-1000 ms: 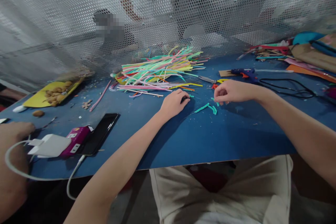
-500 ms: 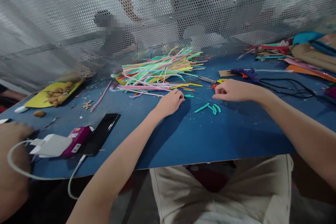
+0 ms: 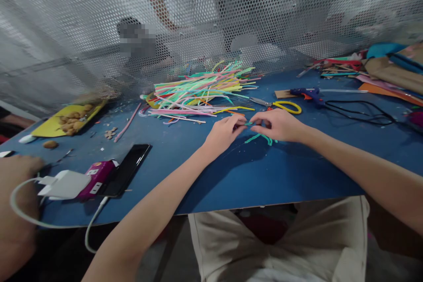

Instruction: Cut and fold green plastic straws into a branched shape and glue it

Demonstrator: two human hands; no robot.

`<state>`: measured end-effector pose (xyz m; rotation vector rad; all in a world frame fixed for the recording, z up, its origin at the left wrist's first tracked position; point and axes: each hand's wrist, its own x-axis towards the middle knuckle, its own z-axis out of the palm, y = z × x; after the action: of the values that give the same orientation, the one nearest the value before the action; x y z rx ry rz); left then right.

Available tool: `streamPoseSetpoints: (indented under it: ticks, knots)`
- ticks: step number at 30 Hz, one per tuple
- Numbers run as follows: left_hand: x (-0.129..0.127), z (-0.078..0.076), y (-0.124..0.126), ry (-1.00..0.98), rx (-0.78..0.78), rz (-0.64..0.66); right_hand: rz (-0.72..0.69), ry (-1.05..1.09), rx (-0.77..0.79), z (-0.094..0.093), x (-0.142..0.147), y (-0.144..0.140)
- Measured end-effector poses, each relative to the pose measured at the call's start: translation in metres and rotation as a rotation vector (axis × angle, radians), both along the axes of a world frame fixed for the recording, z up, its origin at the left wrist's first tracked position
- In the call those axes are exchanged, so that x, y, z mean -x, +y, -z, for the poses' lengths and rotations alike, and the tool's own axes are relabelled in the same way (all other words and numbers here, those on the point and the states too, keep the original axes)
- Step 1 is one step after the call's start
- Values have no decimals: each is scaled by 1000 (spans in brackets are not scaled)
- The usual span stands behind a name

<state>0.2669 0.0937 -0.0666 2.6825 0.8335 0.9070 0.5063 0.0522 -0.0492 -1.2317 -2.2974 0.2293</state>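
My left hand and my right hand meet over the middle of the table, fingertips almost touching. Between them runs a short green pipe cleaner piece, pinched at both ends. Just below my right fingers lie several cut green pipe cleaner pieces, partly covered by that hand. Behind the hands, scissors with yellow handles rest on the table, blades toward the left. A large pile of coloured pipe cleaners spreads beyond my left hand.
A blue glue gun with a black cord lies at the right. Left are a phone, a white charger, a purple power adapter and a yellow tray. Another person's arm reaches in; a perforated metal screen stands behind.
My right hand has moved left and down from the scissors, uncovering their handles. My left hand has shifted right, lifting the green piece, which both hands now hold.
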Motion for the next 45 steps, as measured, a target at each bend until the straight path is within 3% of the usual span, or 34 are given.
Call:
streamPoseSetpoints:
  ticks: [8, 17, 23, 30, 36, 45]
  knots:
    - [-1, 1, -4, 84, -92, -8, 9, -25, -61, 2, 7, -7]
    - [-5, -6, -13, 121, -43, 30, -8, -338, -317, -11, 9, -19]
    - [-6, -15, -23, 188, -74, -53, -12, -444, -380, -19, 9, -21]
    - [-5, -18, -25, 198, -98, -58, 15, -410, -381, -15, 5, -20]
    - [-8, -18, -28, 156, -86, -143, 74, -338, -401, -12, 2, -17]
    - [-7, -15, -27, 188, -50, -159, -32, -279, -649, -6, 3, -13]
